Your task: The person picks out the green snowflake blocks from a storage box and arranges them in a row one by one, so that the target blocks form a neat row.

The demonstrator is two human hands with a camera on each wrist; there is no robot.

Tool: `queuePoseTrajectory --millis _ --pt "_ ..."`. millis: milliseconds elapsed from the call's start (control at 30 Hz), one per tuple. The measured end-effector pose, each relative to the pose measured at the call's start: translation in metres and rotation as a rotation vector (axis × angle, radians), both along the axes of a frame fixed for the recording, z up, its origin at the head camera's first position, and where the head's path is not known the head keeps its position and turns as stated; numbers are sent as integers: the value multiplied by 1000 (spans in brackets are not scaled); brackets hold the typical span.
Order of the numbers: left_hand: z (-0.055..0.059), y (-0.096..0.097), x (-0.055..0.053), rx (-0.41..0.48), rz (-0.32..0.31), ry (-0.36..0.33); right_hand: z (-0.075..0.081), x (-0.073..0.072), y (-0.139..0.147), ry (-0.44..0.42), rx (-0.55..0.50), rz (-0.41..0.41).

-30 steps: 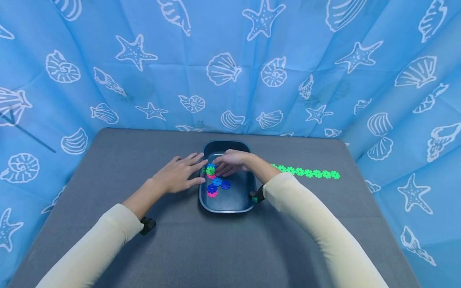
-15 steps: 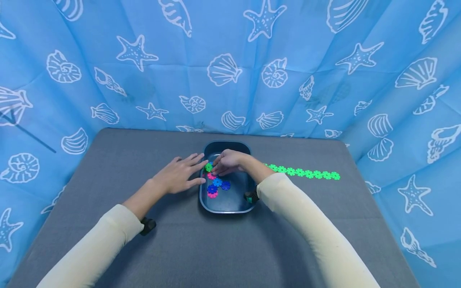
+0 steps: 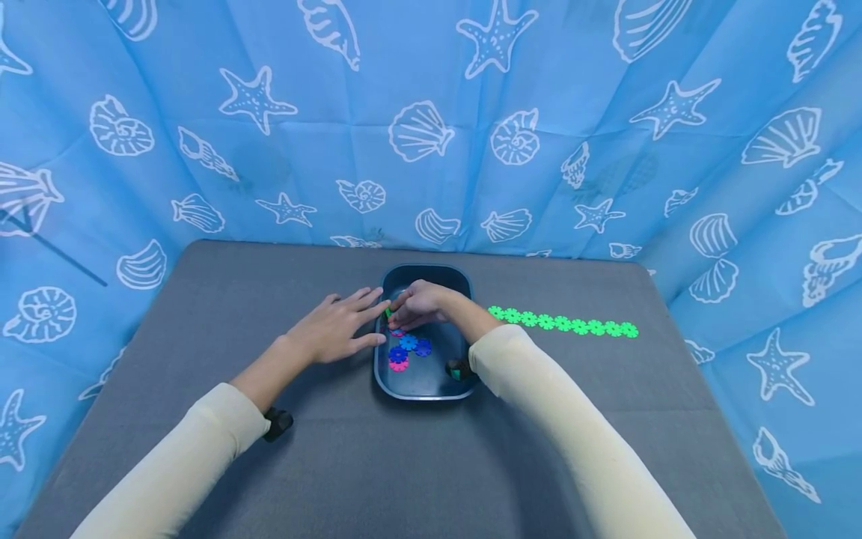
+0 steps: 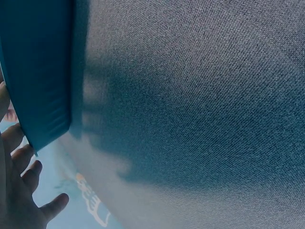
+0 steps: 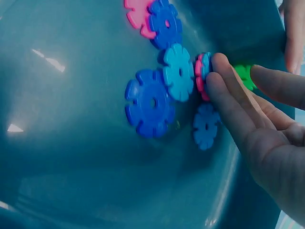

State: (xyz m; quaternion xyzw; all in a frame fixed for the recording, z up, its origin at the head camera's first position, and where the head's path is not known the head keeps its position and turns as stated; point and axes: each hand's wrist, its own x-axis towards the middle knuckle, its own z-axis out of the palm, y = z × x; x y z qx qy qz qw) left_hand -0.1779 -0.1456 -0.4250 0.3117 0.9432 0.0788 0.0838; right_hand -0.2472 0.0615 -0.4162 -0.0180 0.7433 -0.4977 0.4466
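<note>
My left hand [image 3: 333, 326] spreads its fingers over the left rim of a dark blue tray [image 3: 423, 397], fingertips along that edge. Inside the tray, my right hand [image 3: 420, 301] reaches toward the left wall. In the right wrist view its extended fingertips touch a light blue snowflake disc [image 5: 206, 67] lying on a pink snowflake disc [image 5: 199, 78]. The thumb, apart from those fingers, overlaps a green snowflake disc [image 5: 245, 76], which appears edge-on in the head view. Nearby lie more blue snowflake discs [image 5: 150, 103] and a pink snowflake disc [image 3: 399, 366] partly under a blue one.
A row of several green snowflake discs [image 3: 563, 323] runs across the grey table [image 3: 431, 464] to the right of the tray. A blue curtain [image 3: 431, 150] with white shells and starfish stands behind the table and along its sides.
The right hand has moved left in the tray, uncovering more of the green row. The green disc has shifted toward the left wall and turned edge-on. The left hand has stayed put.
</note>
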Motion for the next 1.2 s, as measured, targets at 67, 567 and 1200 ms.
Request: queuePoseTrajectory --millis 67,567,1200 --pt "0 0 0 -3 -1 3 -1 0 -2 -2 -1 -4" --pt "-2 0 -1 0 18 -3 -11 -9 -4 -81 -19 -112" --pt "-2 0 -1 -2 16 -19 -15 -15 -6 -97 -6 -167"
